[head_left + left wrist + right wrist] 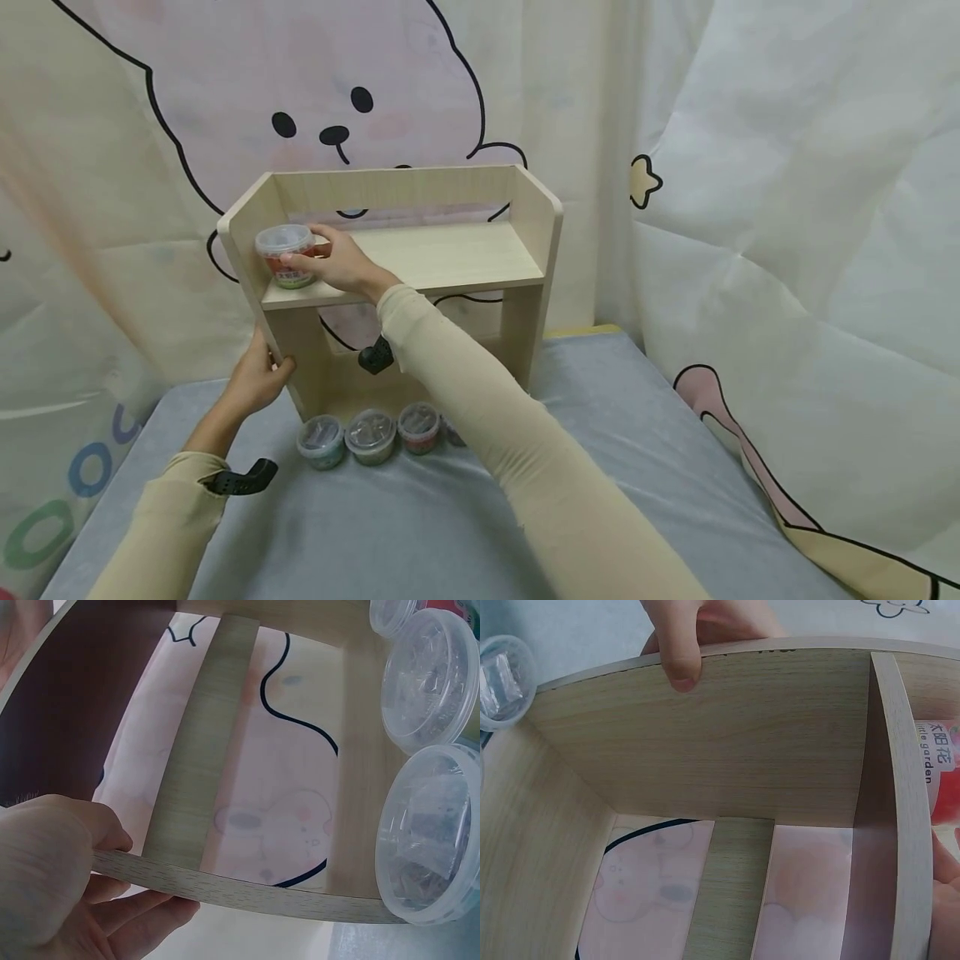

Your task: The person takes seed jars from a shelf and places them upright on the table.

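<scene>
A small wooden shelf [450,258] with two levels stands on the cloth-covered table. At the left end of its upper board, my right hand [345,262] holds a clear lidded plastic tub [279,240] with a red label, thumb in front and fingers behind. The tub is upright and looks to be on or just over the board; which one I cannot tell. Lower down, my left hand [258,375] grips the edge of the shelf's left side panel [247,896], with the thumb on the inner face and the fingers outside.
Several more lidded tubs line the shelf's front foot: a bluish one [321,442], a middle one [371,435], a reddish one [419,427], and one partly behind my right sleeve [480,392]. Printed curtains [750,208] hang behind and beside the grey-blue table cloth [360,533].
</scene>
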### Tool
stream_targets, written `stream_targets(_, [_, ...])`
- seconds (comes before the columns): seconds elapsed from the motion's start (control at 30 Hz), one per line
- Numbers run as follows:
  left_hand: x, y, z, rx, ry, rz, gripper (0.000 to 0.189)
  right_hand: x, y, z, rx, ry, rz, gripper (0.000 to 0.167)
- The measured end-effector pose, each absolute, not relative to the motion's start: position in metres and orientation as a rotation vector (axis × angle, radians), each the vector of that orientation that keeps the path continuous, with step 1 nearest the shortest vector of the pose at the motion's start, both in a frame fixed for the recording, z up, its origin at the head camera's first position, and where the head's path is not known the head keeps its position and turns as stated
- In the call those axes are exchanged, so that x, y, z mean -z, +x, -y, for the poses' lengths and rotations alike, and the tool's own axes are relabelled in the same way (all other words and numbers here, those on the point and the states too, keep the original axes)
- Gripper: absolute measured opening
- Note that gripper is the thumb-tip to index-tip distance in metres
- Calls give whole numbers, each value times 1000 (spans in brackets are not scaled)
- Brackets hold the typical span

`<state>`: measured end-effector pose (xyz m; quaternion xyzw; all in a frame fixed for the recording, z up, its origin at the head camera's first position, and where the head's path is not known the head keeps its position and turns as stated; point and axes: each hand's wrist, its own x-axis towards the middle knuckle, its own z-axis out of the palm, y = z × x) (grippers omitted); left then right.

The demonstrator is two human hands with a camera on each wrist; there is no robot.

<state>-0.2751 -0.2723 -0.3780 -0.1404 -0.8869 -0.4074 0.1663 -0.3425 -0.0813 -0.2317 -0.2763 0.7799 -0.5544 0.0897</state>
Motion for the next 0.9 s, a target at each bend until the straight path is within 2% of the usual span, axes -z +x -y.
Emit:
stream_targets(0.4, [377,-275,273,1142,-389,2535,69,232,-339,80,1755,-834,-2232,69])
stream_targets(0.73, [378,-271,274,1100,-364,2557,64,237,-330,65,1803,-875,-2197,61])
stream_targets(0.9, [379,-272,275,1139,-391,2545,70,236,-319,50,1774,-965,-2145,62])
